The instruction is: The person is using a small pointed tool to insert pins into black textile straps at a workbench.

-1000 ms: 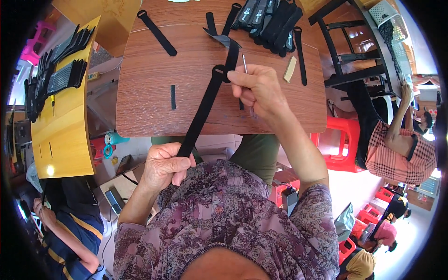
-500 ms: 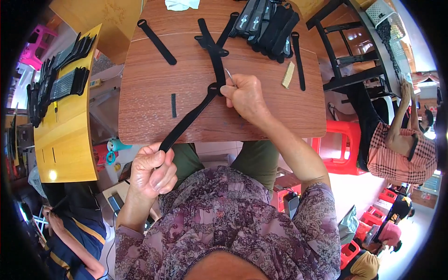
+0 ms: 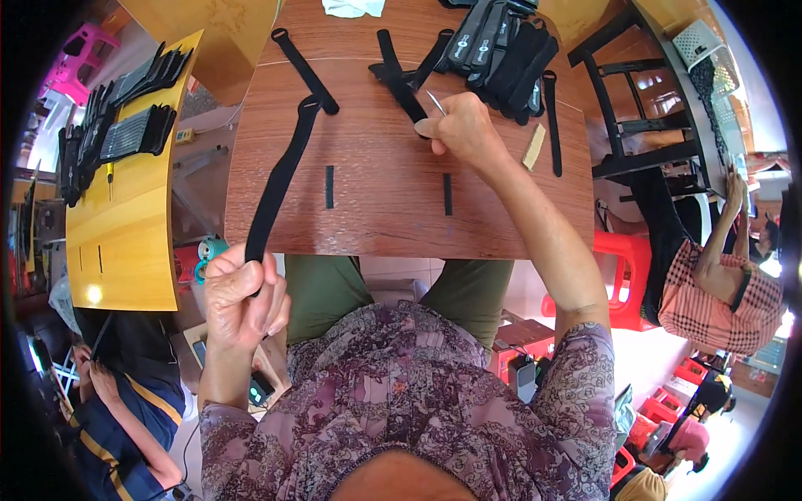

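Your left hand (image 3: 242,296) is curled closed, thumb pressed over the fingers, pinching the near end of a black strap (image 3: 280,188). From that grip the strap runs away from you and slightly right, its long axis close to fore-and-aft, its loop (image 3: 309,103) at the far end, beside the lower end of a slanting strap (image 3: 306,72). Your left hand is much the nearer one to it; your right hand (image 3: 469,129) sits well apart, across the counter (image 3: 384,225). That right hand is partly curled, a thin metal tool (image 3: 436,102) jutting from it, with the thumb at the near end of a second strap (image 3: 409,102); whether it pinches that end or only presses it, you can't tell from here. The second strap points away from you and to the left, crossing other dark pieces. Nearer you lie two short strips, a left strip (image 3: 329,187) and a right strip (image 3: 448,194), both roughly fore-and-aft. To the right of your right hand are a beige block (image 3: 534,148) and a looped strap (image 3: 553,125); beyond is the pile (image 3: 501,58). Pale lettering and small round marks show on some straps in the pile; the strap in your left hand shows no printing. A white cloth (image 3: 352,7) lies at the far edge.
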`<action>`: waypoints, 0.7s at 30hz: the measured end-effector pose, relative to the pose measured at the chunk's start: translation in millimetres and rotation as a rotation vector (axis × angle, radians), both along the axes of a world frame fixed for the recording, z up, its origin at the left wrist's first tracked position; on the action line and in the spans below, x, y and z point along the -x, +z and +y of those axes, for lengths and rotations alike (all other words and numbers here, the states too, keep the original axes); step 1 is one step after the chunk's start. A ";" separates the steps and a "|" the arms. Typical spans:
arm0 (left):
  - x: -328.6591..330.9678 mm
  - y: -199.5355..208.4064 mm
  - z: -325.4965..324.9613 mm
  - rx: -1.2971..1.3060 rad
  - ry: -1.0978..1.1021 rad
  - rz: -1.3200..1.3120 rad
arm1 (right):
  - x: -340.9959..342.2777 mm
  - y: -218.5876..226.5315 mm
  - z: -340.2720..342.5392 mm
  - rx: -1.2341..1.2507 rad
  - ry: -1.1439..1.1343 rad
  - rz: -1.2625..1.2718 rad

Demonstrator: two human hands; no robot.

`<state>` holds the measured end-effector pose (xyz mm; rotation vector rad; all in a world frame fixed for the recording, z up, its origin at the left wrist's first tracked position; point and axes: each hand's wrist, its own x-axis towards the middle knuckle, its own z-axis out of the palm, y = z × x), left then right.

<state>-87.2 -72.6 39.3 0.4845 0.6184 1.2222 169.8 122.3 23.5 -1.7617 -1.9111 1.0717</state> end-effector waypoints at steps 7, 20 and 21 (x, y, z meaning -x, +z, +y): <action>-17.5 -1.8 6.0 0.003 0.066 0.098 | 3.7 0.6 -0.8 0.039 0.077 -0.180; -34.1 -5.1 12.1 -0.040 0.062 0.151 | 9.1 2.7 -11.5 -0.016 0.038 -0.034; -33.5 -5.3 12.9 -0.045 0.085 0.154 | 15.4 2.5 -9.9 0.011 0.038 -0.089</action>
